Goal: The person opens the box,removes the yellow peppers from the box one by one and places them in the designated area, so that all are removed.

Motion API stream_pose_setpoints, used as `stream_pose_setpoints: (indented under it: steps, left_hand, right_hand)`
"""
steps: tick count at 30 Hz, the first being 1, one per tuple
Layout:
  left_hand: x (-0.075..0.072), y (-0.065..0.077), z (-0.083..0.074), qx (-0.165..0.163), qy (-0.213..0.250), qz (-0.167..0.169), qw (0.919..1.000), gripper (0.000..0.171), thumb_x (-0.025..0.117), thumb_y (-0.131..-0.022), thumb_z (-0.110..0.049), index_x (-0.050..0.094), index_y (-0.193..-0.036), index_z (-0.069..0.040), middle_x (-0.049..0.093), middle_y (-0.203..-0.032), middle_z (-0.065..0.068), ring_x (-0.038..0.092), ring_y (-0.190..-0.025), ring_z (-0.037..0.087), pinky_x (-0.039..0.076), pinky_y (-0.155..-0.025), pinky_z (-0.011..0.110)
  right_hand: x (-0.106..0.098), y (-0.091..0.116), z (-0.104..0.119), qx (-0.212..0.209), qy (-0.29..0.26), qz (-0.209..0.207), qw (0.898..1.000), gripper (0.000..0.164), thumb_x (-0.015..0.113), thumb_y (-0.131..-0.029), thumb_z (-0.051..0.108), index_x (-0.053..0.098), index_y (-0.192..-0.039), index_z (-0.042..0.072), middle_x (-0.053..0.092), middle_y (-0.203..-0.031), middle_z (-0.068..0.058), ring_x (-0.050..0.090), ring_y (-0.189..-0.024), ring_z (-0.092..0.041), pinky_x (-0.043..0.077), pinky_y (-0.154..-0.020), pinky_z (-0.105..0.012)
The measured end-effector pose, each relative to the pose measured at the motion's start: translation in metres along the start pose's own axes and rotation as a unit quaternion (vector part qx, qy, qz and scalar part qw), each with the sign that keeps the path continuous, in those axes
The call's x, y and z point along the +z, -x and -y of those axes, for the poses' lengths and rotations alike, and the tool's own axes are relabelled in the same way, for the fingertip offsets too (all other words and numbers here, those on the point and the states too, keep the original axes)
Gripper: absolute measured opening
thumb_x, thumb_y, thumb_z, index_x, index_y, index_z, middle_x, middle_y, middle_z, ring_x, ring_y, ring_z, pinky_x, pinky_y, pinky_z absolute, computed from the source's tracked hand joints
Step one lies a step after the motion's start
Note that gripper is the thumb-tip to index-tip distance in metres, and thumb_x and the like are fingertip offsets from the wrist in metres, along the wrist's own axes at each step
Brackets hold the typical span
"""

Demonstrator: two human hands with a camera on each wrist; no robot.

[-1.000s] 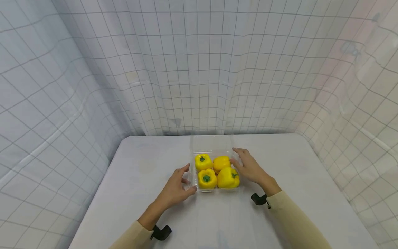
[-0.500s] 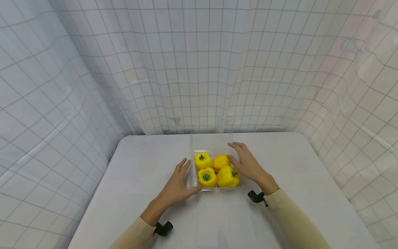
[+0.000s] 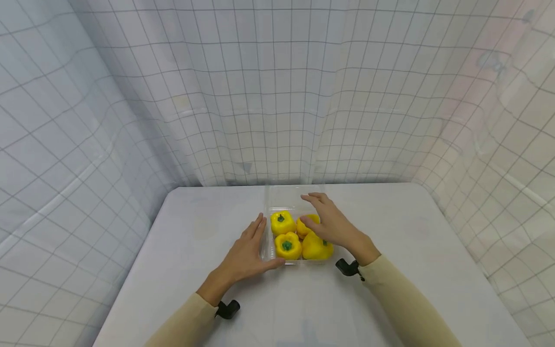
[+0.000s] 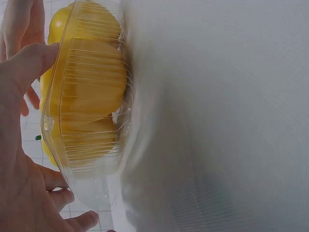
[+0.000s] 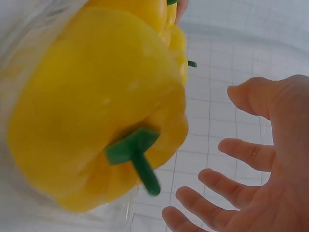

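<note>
Several yellow bell peppers [image 3: 288, 246] with green stems sit in a clear plastic clamshell container [image 4: 50, 123]; its hinged lid [image 3: 288, 196] lies back, away from me. My left hand [image 3: 243, 255] is at the container's near left corner, thumb [image 4: 44, 54] at the near rim and straight fingers along the left side. Above the right-hand peppers hovers my right hand [image 3: 331, 224], fingers spread and nothing in them. In the right wrist view, a gap separates it from the near right pepper [image 5: 91, 106]. In the head view this hand partly covers the two right-hand peppers.
The container stands on a white table [image 3: 208, 221] near its far edge. White curtains with a grid pattern [image 3: 277, 96] surround the table at the back and both sides. Small black cameras [image 3: 227, 309] are strapped to both wrists.
My right hand has moved left and slightly away from me, over the peppers. My left hand's fingers have straightened along the container's side, and its thumb has shifted right along the near rim.
</note>
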State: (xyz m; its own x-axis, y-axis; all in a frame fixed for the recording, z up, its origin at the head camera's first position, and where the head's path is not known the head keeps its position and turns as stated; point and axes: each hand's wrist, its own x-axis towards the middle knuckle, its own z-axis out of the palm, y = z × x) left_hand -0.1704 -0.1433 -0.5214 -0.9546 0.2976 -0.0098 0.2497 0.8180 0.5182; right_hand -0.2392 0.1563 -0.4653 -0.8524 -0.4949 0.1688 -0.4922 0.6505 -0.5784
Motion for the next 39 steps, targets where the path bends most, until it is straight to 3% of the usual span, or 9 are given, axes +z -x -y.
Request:
stream_pose_setpoints:
  steps: [11,24,32,39]
  left_hand:
    - [0.003,-0.001,0.002,0.000,0.004,0.000,1.0000,0.134,0.078,-0.091,-0.083,0.020,-0.188,-0.011,0.014,-0.199,0.009,0.033,-0.179,0.045,0.043,-0.133,0.080]
    - [0.004,-0.002,0.003,0.002,0.006,-0.004,1.0000,0.134,0.080,-0.091,-0.082,0.022,-0.187,-0.008,0.016,-0.198,0.011,0.037,-0.176,0.047,0.045,-0.131,0.079]
    - [0.004,-0.002,-0.001,0.002,0.002,-0.004,1.0000,0.133,0.080,-0.091,-0.081,0.024,-0.187,-0.007,0.018,-0.198,0.012,0.036,-0.177,0.047,0.045,-0.131,0.078]
    - [0.001,-0.002,-0.001,0.002,-0.005,-0.001,1.0000,0.132,0.078,-0.092,-0.082,0.024,-0.186,-0.006,0.018,-0.198,0.013,0.036,-0.177,0.048,0.044,-0.132,0.078]
  right_hand:
    - [0.013,-0.016,0.015,0.000,0.005,0.065,0.998,0.080,0.081,-0.110,0.044,0.049,-0.177,0.014,0.044,-0.180,-0.022,0.058,-0.158,-0.047,0.053,-0.129,-0.068]
    - [0.021,-0.035,0.026,0.008,0.025,0.100,0.995,0.087,0.087,-0.102,0.059,0.056,-0.174,0.023,0.053,-0.172,-0.019,0.069,-0.145,-0.043,0.060,-0.122,-0.067]
    - [0.023,-0.044,0.025,0.020,0.038,0.128,0.991,0.084,0.089,-0.100,0.058,0.059,-0.172,0.025,0.060,-0.159,-0.016,0.070,-0.115,-0.029,0.067,-0.112,-0.055]
    - [0.024,-0.052,0.026,0.023,0.047,0.141,0.989,0.076,0.089,-0.101,0.058,0.067,-0.165,0.024,0.065,-0.151,-0.014,0.066,-0.107,-0.022,0.067,-0.105,-0.048]
